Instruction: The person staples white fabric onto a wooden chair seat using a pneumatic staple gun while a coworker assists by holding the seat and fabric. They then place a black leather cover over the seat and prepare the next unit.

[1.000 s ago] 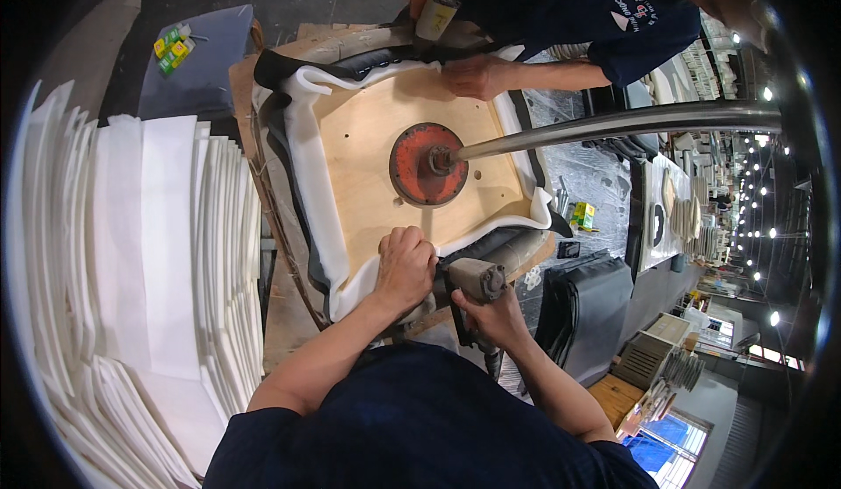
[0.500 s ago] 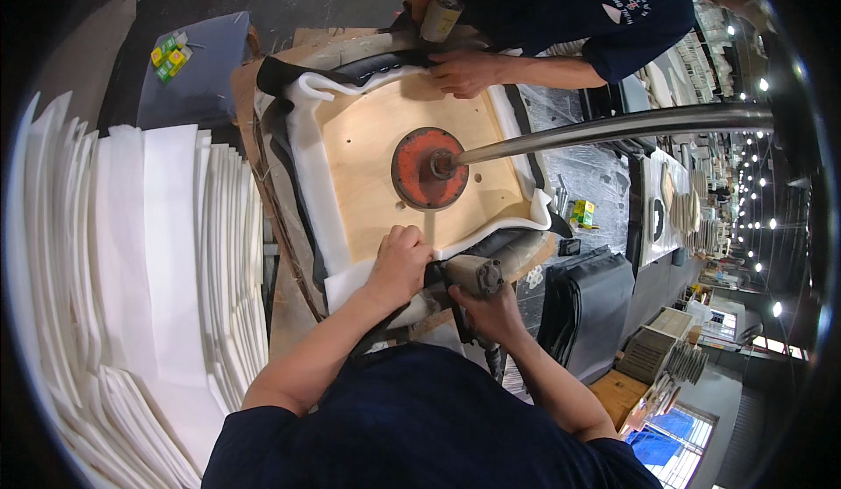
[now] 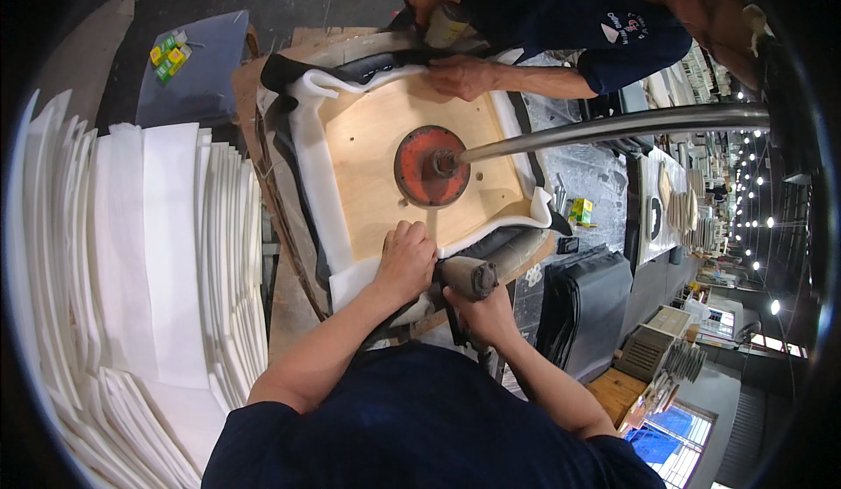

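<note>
A pale plywood panel (image 3: 368,173) lies with white padding (image 3: 313,182) and a black cover (image 3: 302,200) folded up around its edges. Pressing on its middle is a red round plate (image 3: 431,166) on a bent steel rod (image 3: 613,128). My left hand (image 3: 407,261) is closed on the cover's near edge, its fingertips partly hidden. Just right of it, my right hand (image 3: 484,314) grips a staple gun (image 3: 469,277), whose nose sits close to that edge. Across the panel, a co-worker's hand (image 3: 462,77) holds the far edge, with another staple gun (image 3: 447,26) beside it.
Stacked white padding sheets (image 3: 166,252) stand at my left. Right of the panel are folded black covers (image 3: 585,301) and a yellow-green box (image 3: 581,211) on a plastic-covered table (image 3: 604,178). More small boxes (image 3: 171,55) lie on a grey surface at the far left.
My staple gun has shifted slightly left, toward my left hand. The co-worker leans in further, and that person's staple gun has moved slightly and is now more hidden.
</note>
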